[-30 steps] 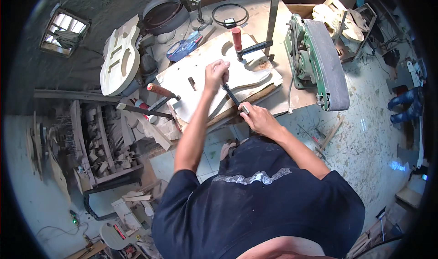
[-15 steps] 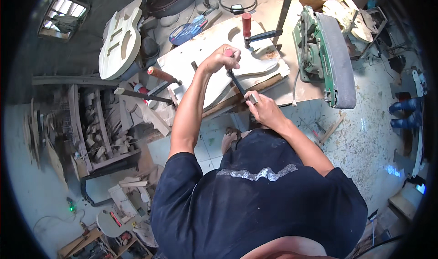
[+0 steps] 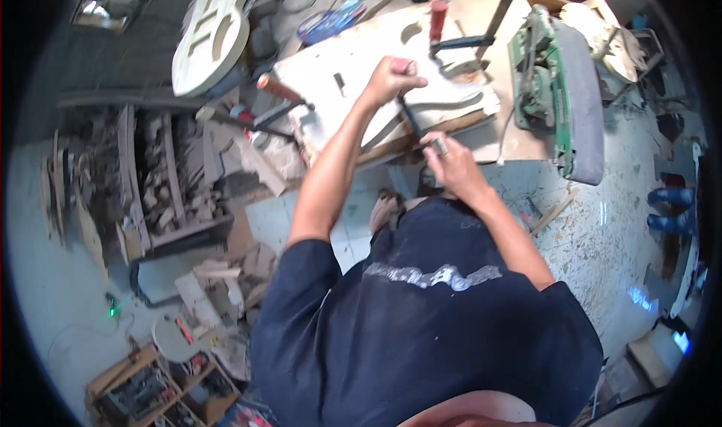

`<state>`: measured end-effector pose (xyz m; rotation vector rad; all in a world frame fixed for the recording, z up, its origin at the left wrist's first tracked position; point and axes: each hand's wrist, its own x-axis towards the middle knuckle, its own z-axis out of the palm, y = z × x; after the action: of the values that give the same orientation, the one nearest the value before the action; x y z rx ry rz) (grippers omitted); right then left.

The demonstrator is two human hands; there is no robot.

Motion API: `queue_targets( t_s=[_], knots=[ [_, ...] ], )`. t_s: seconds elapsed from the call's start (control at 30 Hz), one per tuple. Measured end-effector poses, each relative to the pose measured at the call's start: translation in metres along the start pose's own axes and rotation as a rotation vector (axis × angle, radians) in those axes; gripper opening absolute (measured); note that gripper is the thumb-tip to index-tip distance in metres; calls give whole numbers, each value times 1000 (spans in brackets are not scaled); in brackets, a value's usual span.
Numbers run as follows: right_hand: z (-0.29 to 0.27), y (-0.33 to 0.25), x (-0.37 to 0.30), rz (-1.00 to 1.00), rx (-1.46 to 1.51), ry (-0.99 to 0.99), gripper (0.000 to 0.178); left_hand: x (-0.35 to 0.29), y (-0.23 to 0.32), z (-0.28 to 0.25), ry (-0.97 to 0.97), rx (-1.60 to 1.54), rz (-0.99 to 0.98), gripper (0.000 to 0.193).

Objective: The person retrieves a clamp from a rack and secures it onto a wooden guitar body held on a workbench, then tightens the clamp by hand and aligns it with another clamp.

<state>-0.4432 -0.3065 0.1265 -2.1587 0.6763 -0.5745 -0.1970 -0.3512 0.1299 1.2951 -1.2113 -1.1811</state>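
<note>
My left hand (image 3: 387, 83) is closed round the red handle of a bar clamp (image 3: 411, 117), over a pale guitar-shaped wooden body (image 3: 444, 95) on the bench. Lower on the same clamp, my right hand (image 3: 456, 170) grips the bar near its end, just off the front edge of the bench. A second clamp with a red handle (image 3: 438, 21) stands upright at the far side of the body. To the left, a third clamp with an orange-brown handle (image 3: 278, 89) sits at the board's corner. The tip of the held clamp's screw is partly hidden by my left hand.
A green belt sander (image 3: 560, 100) stands at the bench's right. Another guitar body (image 3: 213, 47) with cut-out cavities leans at the back left. A blue tool or package (image 3: 331, 22) lies behind. A rack of wood scraps (image 3: 169, 190) fills the left.
The view has tilted and shifted, so the bench appears further right and higher. Both hands keep hold of the same clamp; the left hand has turned slightly on the handle.
</note>
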Motion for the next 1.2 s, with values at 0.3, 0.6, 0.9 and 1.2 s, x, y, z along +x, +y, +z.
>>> queue_targets(
  t_s=[0.3, 0.6, 0.9, 1.2],
  knots=[
    [3, 1, 3, -80, -22, 10, 24, -16, 11, 42, 569, 269, 97, 42],
    [1, -3, 2, -56, -13, -17, 23, 0, 1, 5, 248, 49, 79, 38],
    [-4, -3, 3, 6, -12, -43, 21, -7, -8, 36, 554, 208, 148, 33],
    [4, 4, -2, -92, -2, 40, 20, -9, -16, 7, 277, -116, 44, 39]
  ],
)
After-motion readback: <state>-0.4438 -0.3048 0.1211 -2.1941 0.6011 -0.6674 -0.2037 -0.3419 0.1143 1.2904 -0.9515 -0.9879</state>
